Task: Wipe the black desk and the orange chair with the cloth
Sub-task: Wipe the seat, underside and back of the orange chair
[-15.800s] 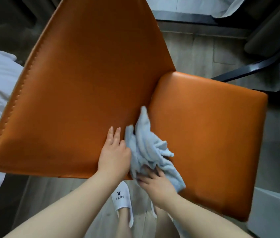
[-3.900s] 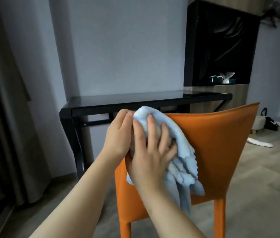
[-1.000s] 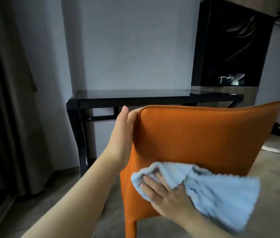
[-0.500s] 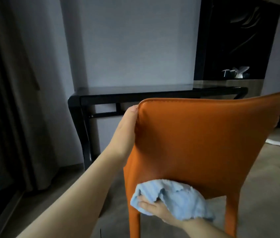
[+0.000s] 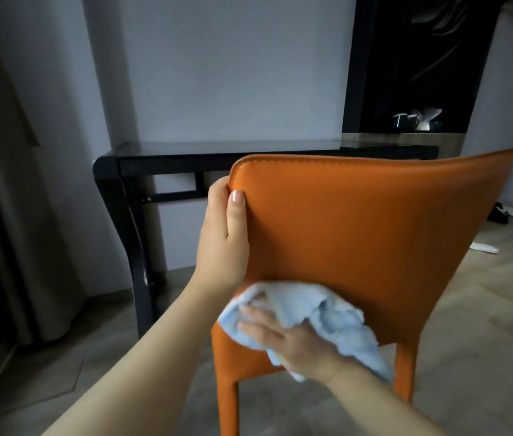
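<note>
The orange chair (image 5: 359, 228) stands upright with the rear of its backrest facing me. My left hand (image 5: 223, 237) grips the backrest's left edge, thumb on the rear face and fingers hidden round the front. My right hand (image 5: 290, 341) presses the crumpled light blue cloth (image 5: 327, 319) against the lower rear of the backrest. The black desk (image 5: 167, 158) stands against the wall behind the chair, its glossy top partly hidden by the backrest.
A dark curtain (image 5: 6, 190) hangs at the left. A tall black cabinet (image 5: 419, 64) with cups (image 5: 406, 121) on its shelf stands at the back right. Small items (image 5: 485, 247) lie on the wooden floor at the right.
My right hand and the cloth have slid up and to the left across the lower backrest. My left thumb has come round onto the rear face of the backrest.
</note>
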Motion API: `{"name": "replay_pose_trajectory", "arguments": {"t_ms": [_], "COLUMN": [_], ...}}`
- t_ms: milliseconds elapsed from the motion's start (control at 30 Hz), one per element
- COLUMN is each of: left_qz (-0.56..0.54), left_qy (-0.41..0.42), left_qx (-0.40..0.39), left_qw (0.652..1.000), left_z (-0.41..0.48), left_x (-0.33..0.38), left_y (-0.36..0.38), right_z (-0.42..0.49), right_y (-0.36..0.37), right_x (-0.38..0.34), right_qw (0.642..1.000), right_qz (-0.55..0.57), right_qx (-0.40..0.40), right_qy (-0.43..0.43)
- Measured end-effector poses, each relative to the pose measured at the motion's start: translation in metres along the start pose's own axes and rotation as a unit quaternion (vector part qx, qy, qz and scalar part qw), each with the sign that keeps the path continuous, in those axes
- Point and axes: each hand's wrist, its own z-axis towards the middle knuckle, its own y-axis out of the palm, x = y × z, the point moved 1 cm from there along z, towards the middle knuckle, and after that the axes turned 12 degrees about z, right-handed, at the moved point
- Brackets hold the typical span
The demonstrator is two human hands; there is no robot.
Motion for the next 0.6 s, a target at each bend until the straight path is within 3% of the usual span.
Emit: {"name": "replay_pose_trajectory", "arguments": {"t_ms": [67,133,200,233,300,367,400,433,500,600], "left_qz": [-0.014,-0.014,-0.004,0.0,0.013,0.037,0.048,0.056,0.064,0.061], "left_qy": [-0.005,-0.016,-0.026,-0.032,-0.04,-0.042,-0.039,-0.034,-0.027,-0.032], "left_qx": [0.008,0.018,0.033,0.039,0.044,0.051,0.057,0.064,0.08,0.094], "left_qw": [1.0,1.0,0.999,0.999,0.998,0.997,0.996,0.996,0.994,0.993], "left_z": [0.0,-0.002,-0.003,-0.004,-0.006,-0.007,-0.008,-0.007,-0.007,-0.007], "left_x": [-0.002,-0.001,0.0,0.001,0.003,0.003,0.003,0.002,0.001,-0.002], "left_y": [0.003,0.006,0.006,0.006,0.007,0.008,0.008,0.009,0.011,0.014], "right_z": [0.025,0.036,0.033,0.022,-0.009,-0.031,-0.029,-0.016,0.016,0.051], "right_y": [-0.044,-0.071,-0.066,-0.053,-0.02,-0.004,-0.008,-0.019,-0.056,-0.098], "right_x": [0.033,0.063,0.057,0.044,0.013,0.003,0.007,0.013,0.034,0.071], "right_qw": [0.986,0.94,0.922,0.943,0.995,0.991,0.987,0.993,0.996,0.938], "right_qz": [0.011,0.029,0.04,0.026,-0.003,0.036,0.034,0.015,0.0,0.037], "right_qx": [0.164,0.312,0.333,0.28,0.069,-0.132,-0.156,-0.111,0.083,0.311], "right_qy": [0.009,0.133,0.192,0.176,0.075,0.007,-0.004,-0.025,0.025,0.147]}}
